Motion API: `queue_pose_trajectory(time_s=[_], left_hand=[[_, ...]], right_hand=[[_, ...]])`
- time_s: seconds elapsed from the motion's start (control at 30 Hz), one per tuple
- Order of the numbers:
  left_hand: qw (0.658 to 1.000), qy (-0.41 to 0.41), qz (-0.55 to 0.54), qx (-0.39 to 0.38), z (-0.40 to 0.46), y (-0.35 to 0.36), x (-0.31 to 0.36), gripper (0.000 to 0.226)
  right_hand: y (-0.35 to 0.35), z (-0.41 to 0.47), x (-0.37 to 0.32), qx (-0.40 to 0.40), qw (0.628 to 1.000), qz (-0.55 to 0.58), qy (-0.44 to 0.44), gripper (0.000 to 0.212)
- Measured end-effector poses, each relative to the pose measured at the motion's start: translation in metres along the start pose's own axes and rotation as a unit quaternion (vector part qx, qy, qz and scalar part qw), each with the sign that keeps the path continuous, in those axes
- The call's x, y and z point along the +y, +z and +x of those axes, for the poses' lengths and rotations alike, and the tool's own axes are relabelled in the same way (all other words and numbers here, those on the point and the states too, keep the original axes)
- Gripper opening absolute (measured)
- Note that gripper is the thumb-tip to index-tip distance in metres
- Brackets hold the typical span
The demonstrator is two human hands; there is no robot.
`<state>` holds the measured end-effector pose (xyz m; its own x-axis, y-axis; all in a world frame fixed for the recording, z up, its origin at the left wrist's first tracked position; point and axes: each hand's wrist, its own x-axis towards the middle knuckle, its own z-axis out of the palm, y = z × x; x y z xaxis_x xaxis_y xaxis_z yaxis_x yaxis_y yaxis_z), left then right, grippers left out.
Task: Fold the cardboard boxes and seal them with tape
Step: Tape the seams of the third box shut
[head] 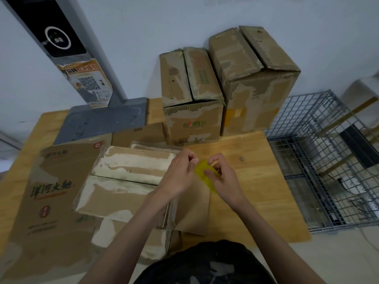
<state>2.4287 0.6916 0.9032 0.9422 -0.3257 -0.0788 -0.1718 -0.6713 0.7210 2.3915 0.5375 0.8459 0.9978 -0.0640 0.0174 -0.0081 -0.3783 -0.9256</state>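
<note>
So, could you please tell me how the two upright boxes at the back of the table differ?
The right box is bigger and taller than the left box. The left box shows a green and red logo on its front; the right box shows a yellow tape patch instead. The left box's top flaps gape slightly at the front; the right box's lie more closed. Both are worn brown cardboard with torn facing, and neither seam is taped.

Pale blue wall [143, 27], wood table [256, 171], wire cage [320, 160] at rt, grey stand [106, 119].
</note>
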Motion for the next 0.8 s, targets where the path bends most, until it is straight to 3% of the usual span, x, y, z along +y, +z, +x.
queue_pose_trajectory(time_s=[0.1, 0.43, 0.63, 0.8], left_hand=[[0.999, -0.007, -0.025, -0.018, 0.006, -0.009, -0.005, 0.007], [0.997, 0.013, -0.065, -0.024, 0.018, -0.012, -0.011, 0.014], [0.995, 0.081, -0.059, 0.000, 0.019, -0.016, -0.015, 0.015], [0.995, 0.059, -0.085, 0.005, 0.017, -0.016, -0.026, 0.023]], right_hand=[[-0.003, -0.003, 0.001, -0.023, 0.999, 0.048, 0.001, 0.012], [-0.011, -0.004, -0.001, -0.097, 0.991, 0.083, 0.033, 0.013], [-0.003, -0.005, -0.011, -0.069, 0.988, 0.120, 0.065, 0.012], [0.001, -0.006, -0.004, -0.067, 0.990, 0.108, 0.061, 0.012]])
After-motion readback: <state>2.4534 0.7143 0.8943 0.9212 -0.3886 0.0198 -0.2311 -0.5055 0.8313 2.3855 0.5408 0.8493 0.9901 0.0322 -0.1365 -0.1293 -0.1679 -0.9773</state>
